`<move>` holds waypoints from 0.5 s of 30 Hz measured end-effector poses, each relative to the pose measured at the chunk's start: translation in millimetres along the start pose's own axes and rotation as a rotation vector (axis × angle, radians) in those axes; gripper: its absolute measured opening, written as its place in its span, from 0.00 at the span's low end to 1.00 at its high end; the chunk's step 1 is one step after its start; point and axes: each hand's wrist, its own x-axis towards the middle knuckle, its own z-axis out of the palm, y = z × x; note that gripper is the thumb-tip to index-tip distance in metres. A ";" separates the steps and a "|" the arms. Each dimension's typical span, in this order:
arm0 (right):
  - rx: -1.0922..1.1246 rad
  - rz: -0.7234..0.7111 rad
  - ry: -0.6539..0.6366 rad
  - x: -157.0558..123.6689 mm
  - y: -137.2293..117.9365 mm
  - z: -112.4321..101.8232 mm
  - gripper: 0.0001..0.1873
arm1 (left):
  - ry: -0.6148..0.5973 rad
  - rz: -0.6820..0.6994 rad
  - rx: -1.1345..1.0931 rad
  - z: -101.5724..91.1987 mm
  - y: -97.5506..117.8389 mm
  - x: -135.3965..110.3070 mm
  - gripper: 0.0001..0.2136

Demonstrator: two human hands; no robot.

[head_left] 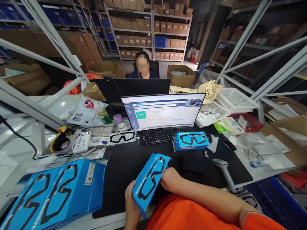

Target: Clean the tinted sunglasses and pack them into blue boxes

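A blue cardboard box (150, 180) printed with black glasses and the word "Wakening" is tilted in front of me. My left hand (131, 199) is closed around its lower left side. My right hand (170, 179) is against its right edge, with the fingers hidden behind or inside the box; whether they grip anything does not show. Another blue glasses box (191, 141) lies in front of the keyboard (163, 135). At the lower left, several larger blue boxes (64, 195) of the same design stand side by side.
A monitor (163, 111) stands behind the keyboard, and a person (142, 65) sits beyond it. On the right lies a handheld scanner (225, 174), near a phone (227, 142) and white baskets (236, 99). A tape dispenser (59, 142) and a glasses card (122, 137) are left.
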 end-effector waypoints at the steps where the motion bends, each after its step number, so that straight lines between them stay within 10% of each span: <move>1: 0.083 0.057 0.061 -6.1 0.4 -8.9 0.13 | 0.010 -0.068 0.013 -1.8 0.6 2.7 0.31; 5: 1.009 0.367 0.383 -30.2 -15.4 -55.8 0.20 | 0.093 -0.396 -0.115 -2.9 16.3 6.7 0.33; 7: 1.353 0.300 0.403 -37.4 -32.4 -71.8 0.25 | 0.110 -0.565 -0.348 0.4 33.9 5.1 0.33; 15: 1.024 0.050 0.084 -61.5 -70.6 -56.1 0.32 | -0.130 -0.757 -0.858 10.3 95.3 -23.4 0.35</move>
